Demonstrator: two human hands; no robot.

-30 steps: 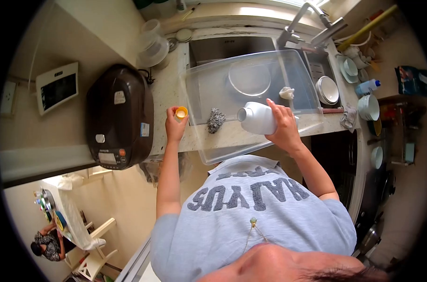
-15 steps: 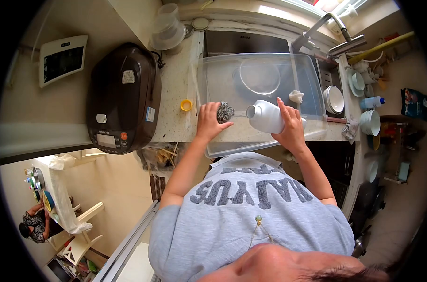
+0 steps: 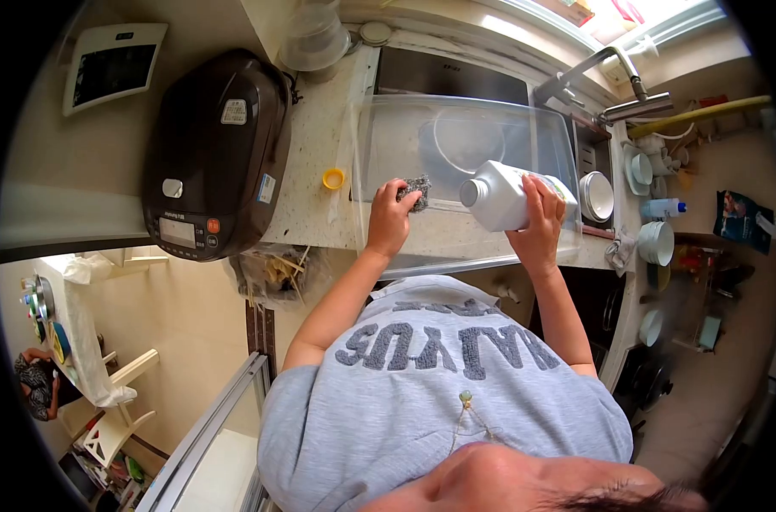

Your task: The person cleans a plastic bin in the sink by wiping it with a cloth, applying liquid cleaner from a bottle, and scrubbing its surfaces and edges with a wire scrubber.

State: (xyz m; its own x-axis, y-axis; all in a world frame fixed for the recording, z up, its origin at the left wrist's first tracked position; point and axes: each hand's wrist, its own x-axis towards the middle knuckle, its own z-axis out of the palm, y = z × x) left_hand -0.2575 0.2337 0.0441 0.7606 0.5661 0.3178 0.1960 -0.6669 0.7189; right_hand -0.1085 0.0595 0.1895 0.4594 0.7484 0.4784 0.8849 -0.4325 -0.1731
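My left hand (image 3: 389, 218) is closed around a steel wool scrubber (image 3: 417, 191), pinched between thumb and fingers. My right hand (image 3: 537, 224) grips a white bottle (image 3: 500, 203) that lies tilted, its uncapped mouth pointing left toward the scrubber with a small gap between them. Both are held above a large clear plastic bin (image 3: 388, 111) that rests across the counter and sink. To the left of the bin, a yellow ring-shaped cap (image 3: 333, 178) lies on the counter.
A dark rice cooker (image 3: 221, 162) stands on the left. Clear plastic tubs (image 3: 313, 38) sit at the back left. On the right are the faucet (image 3: 631, 107), a white bowl (image 3: 597, 196) and more stacked bowls (image 3: 655, 243). Another person (image 3: 38, 384) sits at a table far left.
The bottle has turned, showing more of its side and label, and shifted slightly right. My left fingers have closed more tightly on the scrubber. The camera view has shifted slightly.
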